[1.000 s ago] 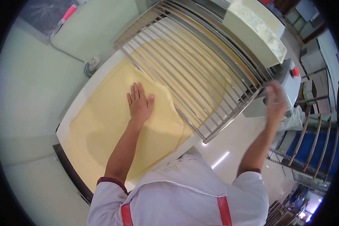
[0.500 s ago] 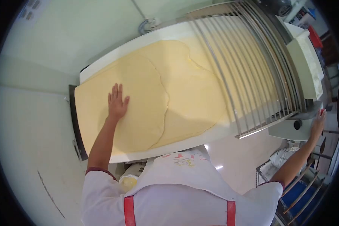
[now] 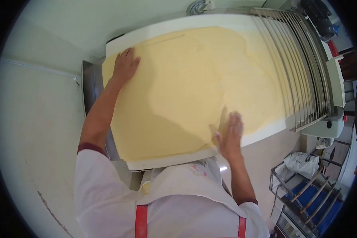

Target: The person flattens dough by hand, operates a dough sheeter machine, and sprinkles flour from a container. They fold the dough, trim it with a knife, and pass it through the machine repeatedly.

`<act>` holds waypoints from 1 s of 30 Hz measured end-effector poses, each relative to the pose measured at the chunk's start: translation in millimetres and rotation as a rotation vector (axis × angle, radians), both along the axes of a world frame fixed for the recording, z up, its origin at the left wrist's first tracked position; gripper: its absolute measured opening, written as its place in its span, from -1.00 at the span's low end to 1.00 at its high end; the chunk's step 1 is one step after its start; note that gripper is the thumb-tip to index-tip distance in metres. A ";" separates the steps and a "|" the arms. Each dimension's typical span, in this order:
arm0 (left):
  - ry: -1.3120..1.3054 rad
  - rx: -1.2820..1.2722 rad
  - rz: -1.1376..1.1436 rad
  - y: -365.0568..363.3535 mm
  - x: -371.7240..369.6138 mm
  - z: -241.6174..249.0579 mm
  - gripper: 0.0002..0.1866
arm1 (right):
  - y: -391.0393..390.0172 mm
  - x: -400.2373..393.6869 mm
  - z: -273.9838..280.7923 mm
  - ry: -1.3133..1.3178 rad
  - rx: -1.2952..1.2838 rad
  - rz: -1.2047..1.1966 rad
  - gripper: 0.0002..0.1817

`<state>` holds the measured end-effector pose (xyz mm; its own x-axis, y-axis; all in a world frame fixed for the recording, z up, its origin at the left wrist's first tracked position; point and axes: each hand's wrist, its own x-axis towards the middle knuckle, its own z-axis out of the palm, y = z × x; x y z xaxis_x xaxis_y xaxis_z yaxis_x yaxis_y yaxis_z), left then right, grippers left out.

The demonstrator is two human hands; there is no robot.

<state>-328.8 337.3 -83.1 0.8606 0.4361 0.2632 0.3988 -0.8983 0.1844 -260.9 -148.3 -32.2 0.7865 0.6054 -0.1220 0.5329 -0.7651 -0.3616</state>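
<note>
Fingers of the left hand (image 3: 125, 68), head view, are open & a bit apart, palm down at the far left edge of the pale yellow sheet (image 3: 174, 91), prob. dough; nothing gripped. Right hand (image 3: 230, 138) is also open, thumb out, fingers close together & slightly blurred, at the sheet's near edge; it looks empty, but can't tell if it's touching or just above. To handle the sheet well, I'd say keep palms flat, pressure light & even, w/o fingertips digging in, b/c thin, soft stuff prob. dents or tears; smooth creases outwards, esp. the short one nr the far edge, & keep edges square. Re position: sheet lies under the left fingers, spreads right & near from them, and runs beside/under the right hand, then on to the far right, beneath the metal bar guard (image 3: 312, 122). It's on a white bed (image 3: 174, 26), whose bare strips show along the far & near sides.
</note>
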 end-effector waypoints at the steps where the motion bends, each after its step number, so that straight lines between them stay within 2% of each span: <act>1: -0.017 -0.037 0.006 5.7 3.3 2.9 -0.46 | 7.4 -12.9 -7.7 0.112 0.189 -0.011 -0.13; 3: -0.049 -0.104 -0.006 15.8 17.5 13.5 -0.50 | 20.6 -32.6 -17.4 0.325 0.581 -0.066 -0.16; 6: 0.279 -0.309 0.057 34.8 49.5 28.1 -0.43 | 26.0 -42.9 -13.5 0.761 1.339 -0.629 -0.30; 7: 0.320 -0.316 0.014 33.2 59.4 34.2 -0.40 | 27.7 -52.1 -5.9 0.780 1.374 -0.706 -0.40; 9: 0.398 -0.325 -0.067 18.1 86.8 42.5 -0.34 | 30.6 -74.2 1.4 0.818 1.287 -0.742 -0.39; 10: 0.312 -0.266 -0.118 6.6 105.5 33.8 -0.34 | 37.0 -78.9 4.0 0.832 1.250 -0.750 -0.38; 11: 0.229 -0.213 -0.165 -10.0 122.3 23.3 -0.34 | 45.9 -81.7 8.1 0.870 1.242 -0.813 -0.48; 13: 0.204 -0.255 -0.167 -49.1 159.8 27.6 -0.34 | 52.2 -75.5 -5.7 0.726 0.966 -0.715 -0.60; 14: 0.190 -0.220 -0.180 -53.4 173.1 27.7 -0.35 | 54.3 -70.6 -11.6 0.652 0.827 -0.665 -0.66; 16: 0.171 -0.159 -0.209 -61.1 200.5 23.4 -0.37 | 51.2 -68.5 -14.9 0.706 0.794 -0.724 -0.74; 18: 0.135 -0.085 -0.241 -29.9 214.2 2.0 -0.43 | 42.8 -69.6 -17.0 0.729 0.764 -0.776 -0.79; 20: 0.183 -0.132 -0.229 -25.0 212.0 11.0 -0.46 | 40.6 -72.3 -16.1 0.733 0.735 -0.811 -0.81; 21: 0.068 -0.096 -0.250 -20.2 213.3 -2.0 -0.44 | 44.5 -70.7 -7.5 0.750 0.741 -0.812 -0.75; 24: 0.124 -0.188 -0.210 -9.3 199.0 -1.3 -0.42 | 53.9 -92.9 -15.3 0.658 1.004 -0.922 -0.69; 26: 0.333 -0.307 -0.102 -19.8 157.1 41.1 -0.40 | 53.9 -119.5 -17.2 0.685 0.856 -0.951 -0.66; 27: 0.432 -0.361 -0.049 -24.5 138.5 51.1 -0.35 | 71.5 -125.8 -9.9 0.602 0.789 -0.892 -0.67; 28: 0.403 -0.298 -0.055 -21.7 130.1 45.1 -0.37 | 83.6 -130.0 -8.6 0.509 0.730 -0.826 -0.68; 29: 0.363 -0.237 -0.062 -14.0 126.1 40.1 -0.40 | 81.4 -135.0 -17.1 0.553 0.720 -0.828 -0.71; 30: 0.312 -0.176 -0.066 -2.9 126.0 36.6 -0.42 | 75.4 -140.6 -22.6 0.633 0.825 -0.887 -0.72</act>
<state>-202.8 334.5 -46.5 0.9154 0.3921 -0.0909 0.4024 -0.8893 0.2174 -401.6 -72.9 -54.8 0.8903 0.0030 -0.4553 -0.4451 -0.2049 -0.8717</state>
